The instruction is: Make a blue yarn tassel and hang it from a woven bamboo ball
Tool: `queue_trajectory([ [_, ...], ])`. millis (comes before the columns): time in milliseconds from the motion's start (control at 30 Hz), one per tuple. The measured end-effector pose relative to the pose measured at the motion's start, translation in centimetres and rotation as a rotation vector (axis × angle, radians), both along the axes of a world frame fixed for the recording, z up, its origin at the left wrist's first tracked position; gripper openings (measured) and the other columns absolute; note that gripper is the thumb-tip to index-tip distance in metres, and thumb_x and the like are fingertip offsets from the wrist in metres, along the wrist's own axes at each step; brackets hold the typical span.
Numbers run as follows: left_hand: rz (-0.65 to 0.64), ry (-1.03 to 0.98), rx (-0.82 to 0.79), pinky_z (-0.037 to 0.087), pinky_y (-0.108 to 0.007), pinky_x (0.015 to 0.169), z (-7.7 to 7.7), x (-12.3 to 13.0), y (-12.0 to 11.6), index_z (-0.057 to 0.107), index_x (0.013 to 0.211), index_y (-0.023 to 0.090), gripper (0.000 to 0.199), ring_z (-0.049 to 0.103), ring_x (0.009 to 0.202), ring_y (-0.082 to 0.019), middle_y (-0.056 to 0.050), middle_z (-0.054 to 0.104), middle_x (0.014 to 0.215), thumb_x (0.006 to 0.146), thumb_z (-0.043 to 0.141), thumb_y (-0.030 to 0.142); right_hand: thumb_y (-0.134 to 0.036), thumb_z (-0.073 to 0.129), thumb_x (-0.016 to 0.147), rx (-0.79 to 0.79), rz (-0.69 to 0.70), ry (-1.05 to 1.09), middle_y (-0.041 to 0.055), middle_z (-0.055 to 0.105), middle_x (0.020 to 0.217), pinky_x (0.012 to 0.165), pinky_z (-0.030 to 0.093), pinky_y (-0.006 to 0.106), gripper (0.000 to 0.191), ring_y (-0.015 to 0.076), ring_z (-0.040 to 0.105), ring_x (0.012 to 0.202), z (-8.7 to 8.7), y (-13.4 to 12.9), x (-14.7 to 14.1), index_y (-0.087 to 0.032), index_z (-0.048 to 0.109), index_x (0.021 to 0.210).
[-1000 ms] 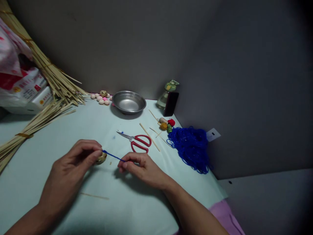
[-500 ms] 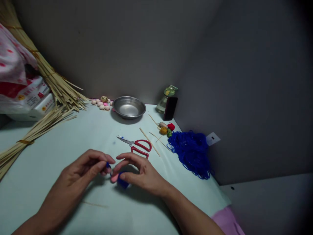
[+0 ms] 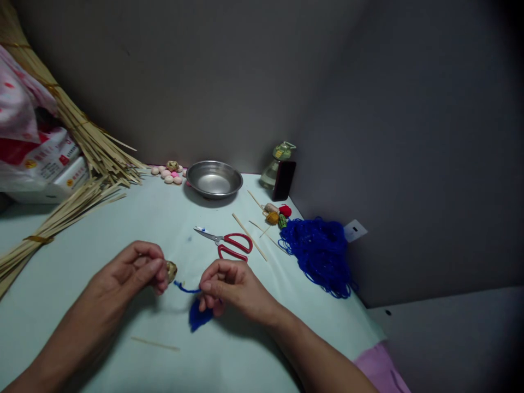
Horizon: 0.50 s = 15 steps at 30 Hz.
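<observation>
Okay, L hand grip clamped on quail egg; R hand grip clamped on blue yarn.

- You're in what looks like a craft corner at home, not a proper workshop, if you ask me
- Your table has a pale mint cloth over it, tucked into a corner between plain grey walls
- You've got bundled strips of split bamboo leaning in the corner, with another bundle lying on the table
- Your plastic bag and printed cartons sit right beside them, very household
- Your red-handled scissors, small thread balls and heap of blue yarn say hobby crafts
- Your steel bowl and green glass bottle look like everyday home stuff too
</observation>
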<state>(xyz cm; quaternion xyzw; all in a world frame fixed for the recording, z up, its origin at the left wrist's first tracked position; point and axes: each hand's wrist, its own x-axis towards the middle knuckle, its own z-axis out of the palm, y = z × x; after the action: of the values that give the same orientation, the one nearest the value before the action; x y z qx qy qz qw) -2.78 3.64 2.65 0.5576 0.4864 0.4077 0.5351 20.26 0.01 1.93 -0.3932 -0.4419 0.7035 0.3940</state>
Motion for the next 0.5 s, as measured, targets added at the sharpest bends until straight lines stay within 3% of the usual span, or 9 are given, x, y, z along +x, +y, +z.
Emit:
queue_trajectory([
  [100, 0.052, 0.141, 0.031, 0.062, -0.037, 0.076, -0.8, -1.4, 1.1, 0.063, 0.104, 0.029, 0.042, 0.076, 0.087, -0.027, -0.004, 0.077, 0.090, 0.080, 0.077, 0.060, -0.046, 0.089, 0.078, 0.019, -0.095, 0.003, 0.0020, 0.073, 0.072, 0.056, 0.043, 0.023, 0.036, 0.0130, 0.068, 0.066, 0.0, 0.3, 0.2, -0.018, 0.070, 0.090],
  [200, -0.107, 0.378, 0.140, 0.055, -0.052, 0.104, -2.2, -2.4, 1.7, 0.065, 0.124, 0.030, 0.059, 0.069, 0.122, -0.038, -0.013, 0.074, 0.131, 0.074, 0.083, 0.055, -0.043, 0.094, 0.070, -0.015, -0.159, 0.097, 0.0031, 0.077, 0.080, 0.062, 0.053, 0.028, 0.041, 0.0150, 0.071, 0.066, -0.2, 0.6, 0.1, -0.018, 0.070, 0.093],
  [267, -0.197, 0.477, 0.203, 0.049, -0.054, 0.112, -3.0, -2.6, 1.7, 0.063, 0.136, 0.029, 0.066, 0.064, 0.131, -0.041, -0.015, 0.069, 0.143, 0.076, 0.080, 0.050, -0.043, 0.096, 0.067, -0.037, -0.172, 0.135, 0.0039, 0.078, 0.081, 0.060, 0.057, 0.030, 0.045, 0.0169, 0.072, 0.063, -0.4, 0.8, 0.1, -0.017, 0.069, 0.092],
  [367, -0.202, 0.495, 0.172, 0.053, -0.052, 0.108, -3.4, -2.2, 1.6, 0.061, 0.136, 0.028, 0.059, 0.070, 0.123, -0.040, -0.014, 0.077, 0.131, 0.082, 0.075, 0.048, -0.046, 0.093, 0.071, -0.015, -0.186, 0.109, 0.0060, 0.078, 0.079, 0.056, 0.055, 0.028, 0.043, 0.0145, 0.070, 0.058, -0.4, 0.8, 0.2, -0.014, 0.071, 0.089],
  [500, -0.193, 0.117, -0.010, 0.062, -0.045, 0.096, -2.7, -0.6, 1.0, 0.066, 0.110, 0.028, 0.040, 0.077, 0.111, -0.034, -0.012, 0.082, 0.115, 0.079, 0.081, 0.047, -0.046, 0.089, 0.076, 0.030, -0.238, 0.081, 0.0054, 0.077, 0.077, 0.048, 0.048, 0.022, 0.042, 0.0125, 0.066, 0.054, -0.1, 0.8, 0.2, -0.016, 0.067, 0.096],
])
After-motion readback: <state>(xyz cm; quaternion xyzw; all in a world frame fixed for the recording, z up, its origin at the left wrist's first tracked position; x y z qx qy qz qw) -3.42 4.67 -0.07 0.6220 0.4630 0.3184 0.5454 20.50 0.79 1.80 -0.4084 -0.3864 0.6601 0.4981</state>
